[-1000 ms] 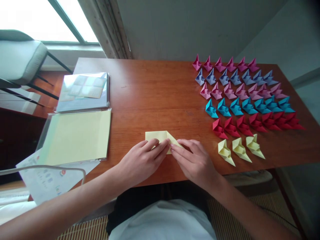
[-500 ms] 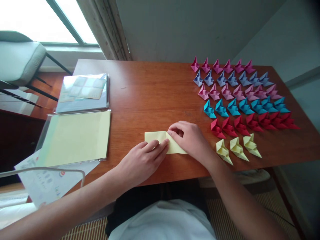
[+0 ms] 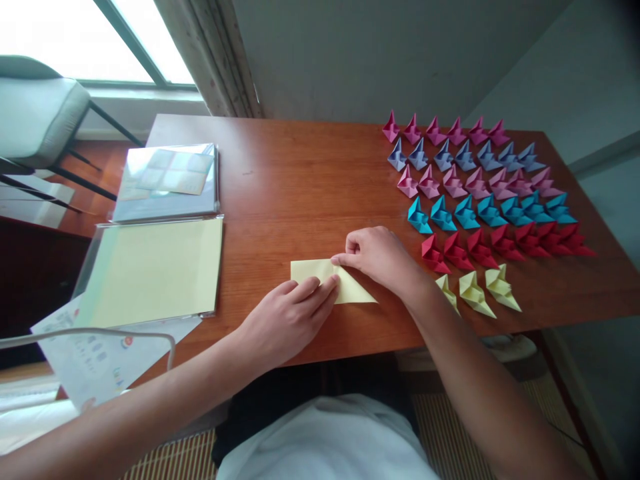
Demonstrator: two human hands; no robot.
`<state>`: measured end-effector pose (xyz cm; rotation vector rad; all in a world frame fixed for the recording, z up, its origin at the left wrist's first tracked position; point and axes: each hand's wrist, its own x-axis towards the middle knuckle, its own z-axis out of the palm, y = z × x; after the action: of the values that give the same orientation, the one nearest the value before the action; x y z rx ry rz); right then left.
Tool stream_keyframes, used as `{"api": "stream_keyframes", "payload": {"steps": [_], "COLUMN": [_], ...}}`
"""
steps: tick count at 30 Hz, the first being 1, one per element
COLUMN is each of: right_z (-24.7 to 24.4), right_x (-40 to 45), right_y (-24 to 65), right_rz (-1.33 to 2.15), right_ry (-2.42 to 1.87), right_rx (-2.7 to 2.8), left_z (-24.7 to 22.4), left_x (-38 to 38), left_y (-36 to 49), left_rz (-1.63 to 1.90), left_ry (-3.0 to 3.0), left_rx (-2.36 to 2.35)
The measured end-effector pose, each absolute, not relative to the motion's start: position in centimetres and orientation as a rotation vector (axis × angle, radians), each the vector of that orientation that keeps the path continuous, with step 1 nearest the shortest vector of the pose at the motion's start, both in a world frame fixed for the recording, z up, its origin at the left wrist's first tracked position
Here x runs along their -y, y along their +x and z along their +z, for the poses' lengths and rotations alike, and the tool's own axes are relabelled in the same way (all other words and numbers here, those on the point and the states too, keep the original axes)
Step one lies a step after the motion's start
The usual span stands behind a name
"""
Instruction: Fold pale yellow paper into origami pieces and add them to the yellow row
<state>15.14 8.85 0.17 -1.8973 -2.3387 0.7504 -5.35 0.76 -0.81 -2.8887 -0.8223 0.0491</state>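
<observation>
Left hand presses folded yellow paper, fingers loosely open; right hand touches its peak, fingers curled, pinch unclear; uneven pressure could skew the crease.

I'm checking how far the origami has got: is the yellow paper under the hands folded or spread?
Partly folded: the yellow paper lies flat, its right end slanting to a point, its left end squared.
</observation>
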Motion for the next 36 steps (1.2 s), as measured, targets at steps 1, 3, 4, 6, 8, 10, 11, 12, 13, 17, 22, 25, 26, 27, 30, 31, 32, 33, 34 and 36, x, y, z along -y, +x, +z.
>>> {"api": "stream_keyframes", "payload": {"steps": [1,3,4,6,8,10,11,12,13,17,22,25,26,27,30,31,32,33,34,36], "right_z": [0.4,0.9,1.2,1.9,2.5,3.0,3.1,3.3,3.4,3.6,4.3,3.6,3.0,2.2,-0.4,-1.1,-1.6,-1.9,-2.1,-2.1], "right_x": [-9.0,-9.3,-9.3,-9.2,-8.8,-8.2,-7.9,-7.5,-7.2,-6.1,-5.3,-4.3,-3.9,-3.4,-1.8,-1.3,-0.9,-0.5,-0.2,0.2], "right_y": [15.2,15.3,15.5,15.9,16.5,17.2,17.5,17.8,18.1,19.0,19.5,18.4,17.8,17.2,15.9,15.7,15.6,15.6,15.6,15.5], "right_rz": [0.740,0.746,0.763,0.803,0.832,0.867,0.891,0.916,0.934,0.914,0.852,0.662,0.567,0.496,0.369,0.335,0.309,0.283,0.265,0.271], "right_ry": [-1.898,-1.892,-1.892,-1.915,-1.951,-1.988,-2.011,-2.033,-2.050,-2.083,-1.984,-1.738,-1.678,-1.607,-1.516,-1.528,-1.559,-1.603,-1.658,-1.760], "right_rx": [2.386,2.481,2.522,2.587,2.631,2.656,2.659,2.657,2.652,2.672,2.762,2.664,2.581,2.537,2.497,2.455,2.406,2.362,2.320,2.267], "left_z": [-0.8,-0.7,-0.7,-0.6,-0.5,-0.5,-0.5,-0.5,-0.5,-0.8,-0.7,-0.2,0.0,0.1,0.6,0.8,1.0,1.2,1.3,1.6], "left_x": [-0.8,-0.8,-0.8,-0.8,-0.8,-0.8,-0.8,-0.9,-0.9,-1.0,-0.8,-0.5,-0.4,-0.4,0.0,0.1,0.3,0.5,0.8,1.4], "left_y": [-5.3,-5.3,-5.3,-5.2,-5.2,-5.2,-5.3,-5.3,-5.3,-5.4,-5.3,-4.9,-4.8,-4.8,-5.2,-5.5,-5.7,-5.9,-6.0,-5.9], "left_rz": [0.041,0.026,0.024,0.030,0.046,0.054,0.051,0.049,0.048,0.038,0.051,0.120,0.142,0.154,0.131,0.111,0.089,0.063,0.036,-0.046], "left_ry": [-2.888,-2.890,-2.892,-2.899,-2.911,-2.925,-2.931,-2.933,-2.931,-2.907,-2.900,-2.924,-2.933,-2.945,-2.988,-2.992,-2.989,-2.976,-2.965,-2.960], "left_rx": [0.829,0.835,0.838,0.843,0.848,0.854,0.856,0.858,0.860,0.850,0.855,0.920,0.948,0.971,1.024,1.057,1.104,1.167,1.233,1.368]}}
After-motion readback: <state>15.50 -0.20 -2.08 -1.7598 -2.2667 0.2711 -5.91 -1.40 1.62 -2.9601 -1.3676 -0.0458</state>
